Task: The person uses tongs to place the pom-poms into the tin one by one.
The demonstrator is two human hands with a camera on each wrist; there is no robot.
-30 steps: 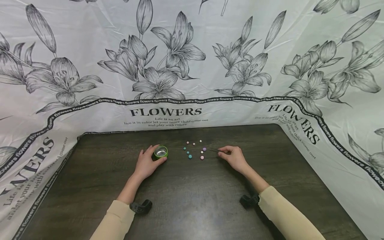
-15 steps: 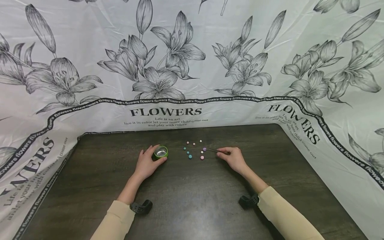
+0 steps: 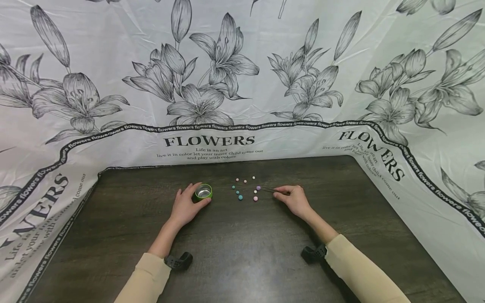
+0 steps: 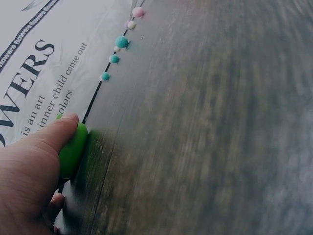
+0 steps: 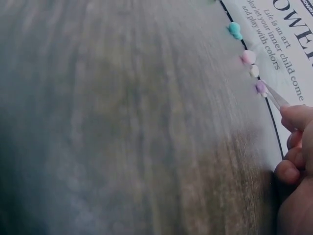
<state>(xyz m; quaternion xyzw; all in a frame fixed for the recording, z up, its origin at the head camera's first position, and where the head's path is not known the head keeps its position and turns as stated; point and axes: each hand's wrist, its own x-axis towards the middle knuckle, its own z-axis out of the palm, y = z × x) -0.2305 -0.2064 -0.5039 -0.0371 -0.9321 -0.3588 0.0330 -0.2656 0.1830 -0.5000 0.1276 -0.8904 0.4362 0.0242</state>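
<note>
My left hand [image 3: 187, 205] grips a small round green tin [image 3: 203, 192] with a silvery inside, thumb on the near side. In the left wrist view, the thumb lies against the tin's green wall [image 4: 73, 152]. My right hand [image 3: 294, 198] pinches slim metal tweezers [image 3: 270, 190] between thumb and fingers. Their tips are right at a purple ball [image 3: 258, 188], as the right wrist view also shows on the purple ball [image 5: 261, 87]. Beside it lie a white ball [image 3: 255, 192] and a larger pink ball [image 3: 255, 198].
Teal balls, including a larger one [image 3: 240, 197], lie between the tin and the purple ball. Pink and white balls, one pink [image 3: 237, 179], lie farther back. A flower-print cloth [image 3: 212, 143] hangs behind and around the dark wooden table [image 3: 242, 248].
My right hand has shifted slightly left, bringing the tweezer tips up to the purple ball. The left hand and the tin have stayed in place.
</note>
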